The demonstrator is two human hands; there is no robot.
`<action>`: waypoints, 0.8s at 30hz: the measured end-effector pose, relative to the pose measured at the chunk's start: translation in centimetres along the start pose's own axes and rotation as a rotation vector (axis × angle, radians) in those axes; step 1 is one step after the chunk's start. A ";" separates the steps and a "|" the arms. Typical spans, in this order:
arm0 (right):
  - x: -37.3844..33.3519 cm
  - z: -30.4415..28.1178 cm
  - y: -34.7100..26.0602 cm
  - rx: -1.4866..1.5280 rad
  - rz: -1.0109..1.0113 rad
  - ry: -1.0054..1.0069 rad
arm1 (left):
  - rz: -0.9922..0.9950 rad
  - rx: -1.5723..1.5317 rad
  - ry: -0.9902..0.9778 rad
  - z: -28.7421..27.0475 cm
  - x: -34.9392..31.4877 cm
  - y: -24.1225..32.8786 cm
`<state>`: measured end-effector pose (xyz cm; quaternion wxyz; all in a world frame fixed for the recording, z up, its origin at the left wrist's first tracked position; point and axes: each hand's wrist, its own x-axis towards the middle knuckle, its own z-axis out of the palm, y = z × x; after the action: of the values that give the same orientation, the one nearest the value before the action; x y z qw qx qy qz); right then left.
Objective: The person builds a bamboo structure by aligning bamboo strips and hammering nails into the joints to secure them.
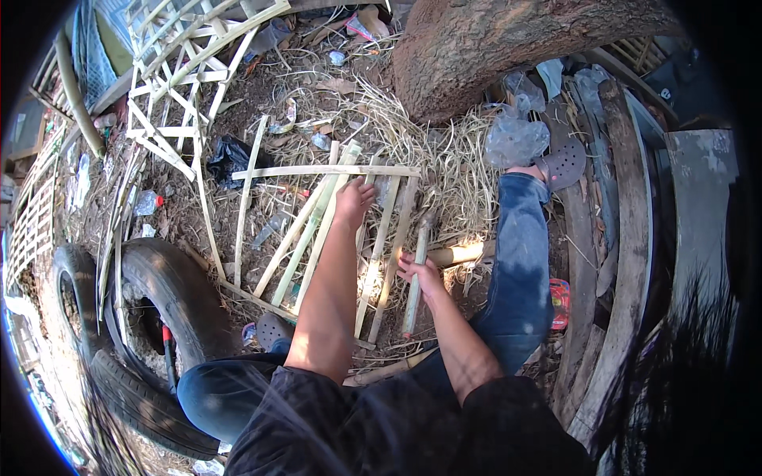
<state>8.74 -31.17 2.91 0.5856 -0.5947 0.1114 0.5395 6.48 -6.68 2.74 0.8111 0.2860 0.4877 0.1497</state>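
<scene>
Several tyres (184,279) near bamboo strips (308,238)

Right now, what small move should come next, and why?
Probably settle the left hand on the cross strip to steady it: the hand is close by, the strip crosses several slats, and the right hand holds a stick.

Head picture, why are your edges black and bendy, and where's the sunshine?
In the head view, the wide lens leaves a dark rim and probably bows the long plank at right; sunshine glares on the bamboo pole beside the right hand; light spots dapple the jeans.
</scene>
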 end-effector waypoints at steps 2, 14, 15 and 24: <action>0.5 -0.2 -0.2 -0.048 -0.007 -0.004 | 0.068 0.037 -0.002 1.3 0.8 0.8; -1.2 -1.4 0.7 0.142 0.009 0.000 | 0.147 0.565 -0.050 2.6 2.3 -0.5; -1.3 -1.5 0.8 0.138 0.028 -0.009 | 0.170 0.621 -0.027 2.2 2.1 -0.7; -3.7 -1.6 2.4 -0.074 -0.130 0.068 | 0.042 0.710 -0.117 -3.1 -4.3 -1.2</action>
<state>6.27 -35.02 3.98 0.5930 -0.6396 0.0724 0.4838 1.63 -8.84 3.90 0.6845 0.5680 0.4562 -0.0288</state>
